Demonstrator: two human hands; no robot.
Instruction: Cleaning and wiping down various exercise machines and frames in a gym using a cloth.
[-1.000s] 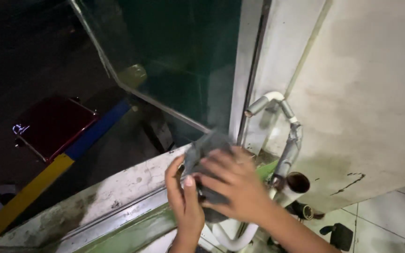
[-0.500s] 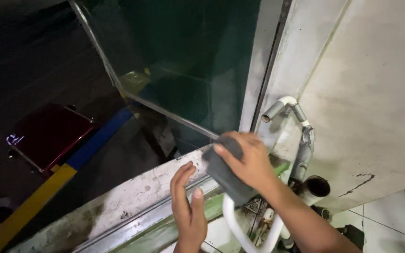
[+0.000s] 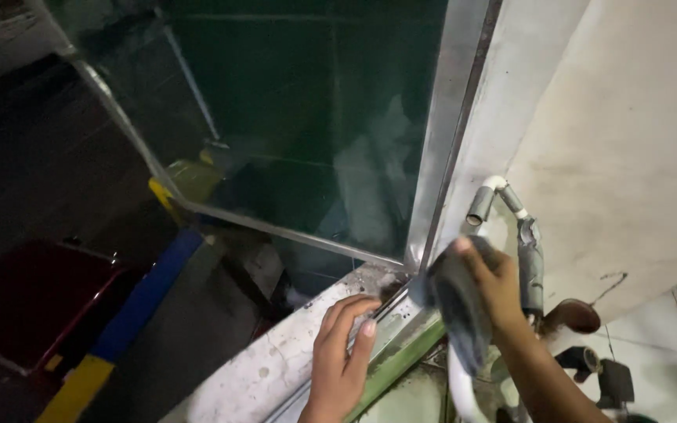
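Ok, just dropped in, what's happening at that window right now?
A person is at a dark glass window with a metal frame. The right hand holds a grey cloth bunched against the lower corner of the frame, close to a bent grey-and-white pipe on the stained white wall. The left hand rests flat on the grimy sill, fingers spread and holding nothing. A white hose loops below the cloth.

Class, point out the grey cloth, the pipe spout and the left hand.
grey cloth (image 3: 457, 313), head view, middle of the fold
pipe spout (image 3: 480, 207), head view, grey end piece
left hand (image 3: 340, 356), head view, back of hand
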